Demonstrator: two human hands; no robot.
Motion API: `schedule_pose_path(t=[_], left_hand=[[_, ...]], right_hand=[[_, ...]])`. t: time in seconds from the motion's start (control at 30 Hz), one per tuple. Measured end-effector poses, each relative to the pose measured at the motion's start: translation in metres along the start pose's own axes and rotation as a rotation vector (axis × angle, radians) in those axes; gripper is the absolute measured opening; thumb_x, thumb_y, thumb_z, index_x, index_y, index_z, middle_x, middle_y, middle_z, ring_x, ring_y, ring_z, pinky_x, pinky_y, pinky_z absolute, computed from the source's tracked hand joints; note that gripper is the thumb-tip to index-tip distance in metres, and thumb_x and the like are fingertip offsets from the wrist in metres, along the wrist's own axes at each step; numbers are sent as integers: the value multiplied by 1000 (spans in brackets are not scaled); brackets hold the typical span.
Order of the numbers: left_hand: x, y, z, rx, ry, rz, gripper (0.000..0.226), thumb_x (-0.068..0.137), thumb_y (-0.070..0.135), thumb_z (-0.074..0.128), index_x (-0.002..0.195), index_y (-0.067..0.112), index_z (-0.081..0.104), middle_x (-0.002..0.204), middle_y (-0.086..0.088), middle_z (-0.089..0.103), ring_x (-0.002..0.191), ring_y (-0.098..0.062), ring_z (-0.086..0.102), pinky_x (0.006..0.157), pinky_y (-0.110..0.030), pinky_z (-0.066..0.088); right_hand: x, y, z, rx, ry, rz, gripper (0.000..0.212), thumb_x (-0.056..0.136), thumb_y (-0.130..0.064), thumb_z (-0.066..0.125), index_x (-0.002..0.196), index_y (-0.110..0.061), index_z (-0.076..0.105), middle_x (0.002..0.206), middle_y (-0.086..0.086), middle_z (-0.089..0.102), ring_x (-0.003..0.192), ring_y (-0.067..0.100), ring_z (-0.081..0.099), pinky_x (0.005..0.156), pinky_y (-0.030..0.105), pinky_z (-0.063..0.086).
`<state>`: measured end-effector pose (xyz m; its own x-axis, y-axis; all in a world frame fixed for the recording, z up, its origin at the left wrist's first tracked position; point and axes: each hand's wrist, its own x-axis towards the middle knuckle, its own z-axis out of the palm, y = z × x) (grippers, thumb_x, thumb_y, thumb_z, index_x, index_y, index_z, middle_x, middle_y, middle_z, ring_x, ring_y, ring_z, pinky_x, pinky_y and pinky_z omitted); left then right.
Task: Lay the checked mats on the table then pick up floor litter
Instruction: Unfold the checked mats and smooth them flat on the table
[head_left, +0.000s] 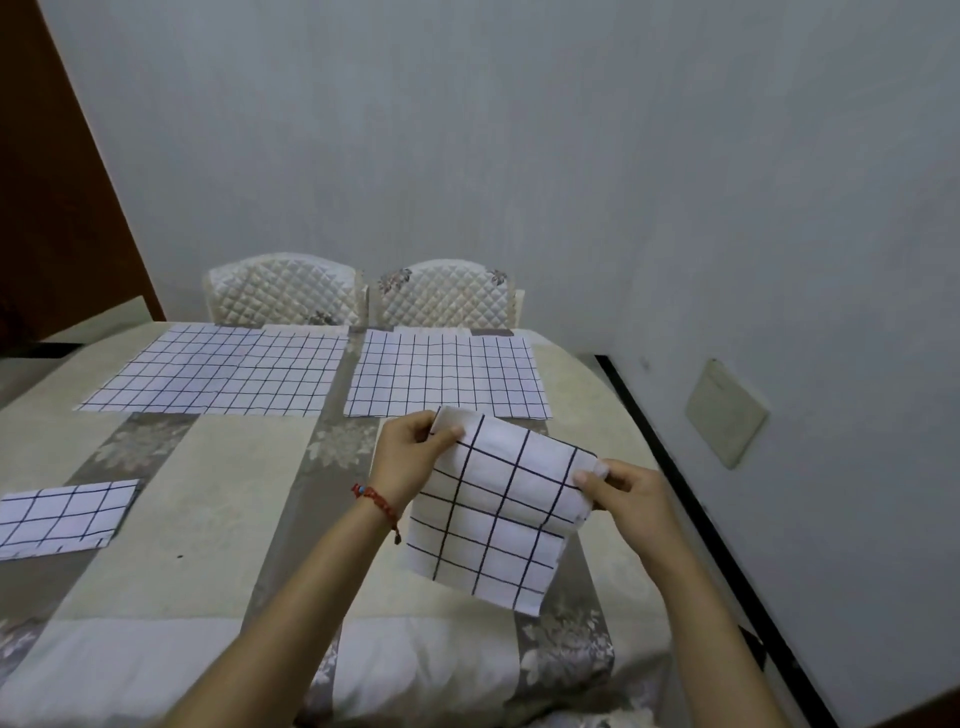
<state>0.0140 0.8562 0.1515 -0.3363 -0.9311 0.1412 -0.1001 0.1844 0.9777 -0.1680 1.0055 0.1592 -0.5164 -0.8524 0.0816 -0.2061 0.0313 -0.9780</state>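
Note:
A folded white mat with black checks (498, 514) hangs above the near right part of the table (197, 493). My left hand (410, 457) pinches its upper left corner and my right hand (623, 488) pinches its right edge. Two unfolded checked mats lie flat at the far side, one on the left (223, 371) and one on the right (447, 374). A third folded checked mat (62, 517) lies at the table's left edge. No floor litter shows.
The table carries a beige and grey flowered cloth. Two quilted white chairs (283, 291) (447, 296) stand behind it against the grey wall. A black skirting strip (675, 467) runs along the right wall, with a beige wall plate (724, 413) above it.

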Motion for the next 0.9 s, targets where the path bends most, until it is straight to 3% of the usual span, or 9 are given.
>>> schedule_pose_path(t=[0.07, 0.13, 0.2, 0.27, 0.43, 0.57, 0.67, 0.77, 0.9], left_hand=[[-2, -1, 5, 40, 121, -46, 26, 78, 14, 69, 100, 2, 62, 93, -6, 59, 88, -18, 54, 82, -35, 46], [-9, 1, 11, 108, 210, -77, 43, 78, 18, 70, 116, 10, 53, 107, 0, 51, 99, -15, 51, 86, -30, 43], [-21, 6, 21, 131, 165, -51, 32, 78, 22, 69, 106, 13, 57, 99, -1, 56, 92, -16, 54, 78, -25, 44], [-34, 12, 33, 137, 34, -53, 17, 79, 29, 68, 89, 16, 64, 84, 0, 63, 83, -18, 61, 71, -23, 48], [-45, 26, 54, -171, -216, -309, 28, 84, 32, 61, 91, 5, 68, 86, -8, 68, 76, -19, 67, 58, -24, 57], [-42, 26, 55, -249, -144, -320, 19, 86, 19, 60, 74, 7, 67, 78, -11, 68, 65, -17, 67, 52, -20, 55], [-38, 23, 48, -234, -117, -287, 22, 88, 15, 57, 69, 7, 65, 72, -9, 67, 62, -15, 67, 50, -18, 53], [-31, 20, 36, -235, -72, -257, 27, 88, 12, 57, 62, 8, 63, 63, -3, 63, 53, -8, 64, 50, -17, 53], [-13, 7, 6, -151, 59, -253, 24, 86, 12, 59, 63, 7, 58, 61, -3, 51, 58, -13, 51, 46, -12, 49]], right_hand=[[4, -2, 7, 24, 57, 7, 20, 81, -9, 67, 61, -12, 69, 62, 13, 64, 62, 13, 57, 60, 24, 48], [7, -3, 13, 21, 89, -11, 17, 79, -11, 69, 70, 3, 68, 60, 19, 61, 61, 13, 52, 56, 19, 45], [10, -4, 19, -5, 89, -38, 30, 78, -12, 71, 67, 13, 58, 57, 13, 48, 56, 11, 42, 50, 14, 37], [11, -7, 26, -3, 67, -35, 32, 76, -11, 72, 55, 0, 50, 53, 0, 40, 50, 8, 35, 47, 12, 33], [13, -8, 41, -155, -16, -30, 28, 78, -21, 71, 56, -18, 54, 56, -2, 52, 57, 11, 47, 55, 23, 39], [14, -9, 44, -190, -89, -21, 11, 75, -19, 73, 80, -10, 69, 77, 9, 70, 74, 20, 66, 67, 32, 55], [15, -9, 41, -156, -92, -9, 8, 73, -13, 74, 75, -7, 69, 73, 9, 70, 68, 17, 65, 64, 25, 53], [16, -11, 32, -91, -16, 18, 16, 75, -10, 72, 63, -8, 62, 61, 2, 60, 58, 11, 54, 53, 16, 45], [23, -10, 6, -87, 159, 11, 12, 77, -12, 71, 76, -1, 66, 71, 9, 65, 67, 21, 59, 62, 29, 48]])
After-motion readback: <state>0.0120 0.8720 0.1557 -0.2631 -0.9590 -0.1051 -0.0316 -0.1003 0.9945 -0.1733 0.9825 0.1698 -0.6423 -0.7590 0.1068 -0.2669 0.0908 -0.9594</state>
